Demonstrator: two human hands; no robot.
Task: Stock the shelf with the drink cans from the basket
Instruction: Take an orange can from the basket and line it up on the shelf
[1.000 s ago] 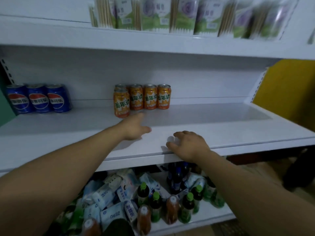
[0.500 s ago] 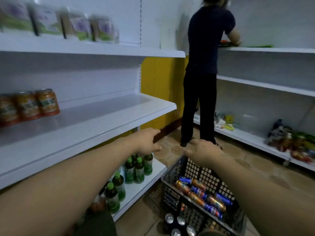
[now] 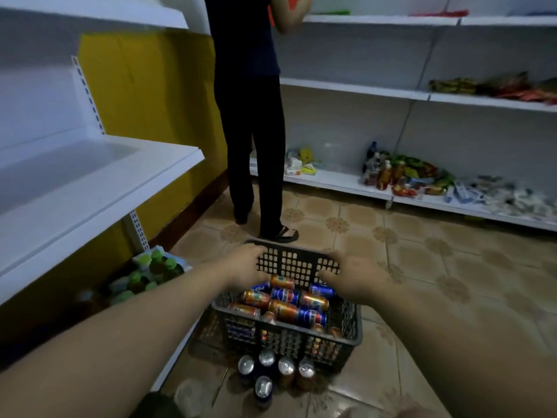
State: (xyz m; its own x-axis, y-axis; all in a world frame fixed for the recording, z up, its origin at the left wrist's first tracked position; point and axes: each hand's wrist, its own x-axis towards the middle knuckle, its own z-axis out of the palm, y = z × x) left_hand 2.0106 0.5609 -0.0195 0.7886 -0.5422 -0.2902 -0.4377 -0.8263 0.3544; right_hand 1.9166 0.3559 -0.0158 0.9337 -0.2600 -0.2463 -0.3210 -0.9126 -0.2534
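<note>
The white shelf (image 3: 99, 176) is seen at 9 o'clock; green-capped bottles (image 3: 144, 273) are stored beneath at 8 o'clock. The left hand (image 3: 244, 267) is held over the 10 o'clock corner of the basket (image 3: 289, 262), fingers loosely extended, nothing gripped. The basket is set on the floor (image 3: 422, 297) at 6 o'clock; orange and blue drink cans (image 3: 283, 303) are heaped inside on their sides. Five upright cans (image 3: 272, 371) are stood just beside its near wall. The right hand (image 3: 355, 279) is spread, empty, over the 2 o'clock corner.
</note>
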